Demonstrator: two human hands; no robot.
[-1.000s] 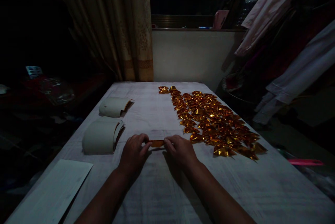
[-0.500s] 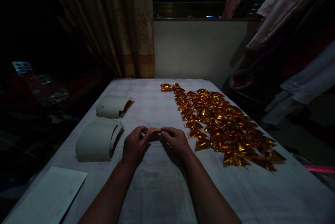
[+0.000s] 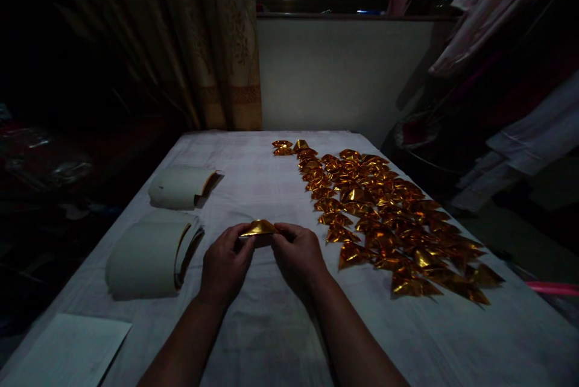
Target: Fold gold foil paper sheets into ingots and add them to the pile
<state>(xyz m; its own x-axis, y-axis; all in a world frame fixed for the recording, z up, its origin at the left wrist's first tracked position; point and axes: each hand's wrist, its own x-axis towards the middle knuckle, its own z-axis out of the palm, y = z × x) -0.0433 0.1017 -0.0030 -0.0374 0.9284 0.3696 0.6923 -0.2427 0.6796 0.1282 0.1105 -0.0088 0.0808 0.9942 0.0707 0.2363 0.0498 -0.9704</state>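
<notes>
A folded piece of gold foil paper (image 3: 259, 228) is held just above the cloth, its shiny raised middle facing me. My left hand (image 3: 226, 260) pinches its left end between thumb and fingers. At the right end, my right hand (image 3: 299, 249) grips it the same way. Many finished-looking gold foil shapes (image 3: 357, 196) lie in a spread to the right of my hands. Left of my hands are two curled stacks of pale paper, the nearer stack (image 3: 145, 260) and the farther stack (image 3: 178, 187).
A white cloth (image 3: 266, 339) covers the table. One flat pale sheet (image 3: 67, 351) lies at the front left corner. Behind the table stand a curtain (image 3: 226, 61) and a pale wall (image 3: 335, 73). Clothes (image 3: 493, 7) hang at the right.
The foil paper has tipped so that its shiny gold middle now shows, where a dull, narrower face showed before. Both hands keep their pinch. The view has shifted slightly.
</notes>
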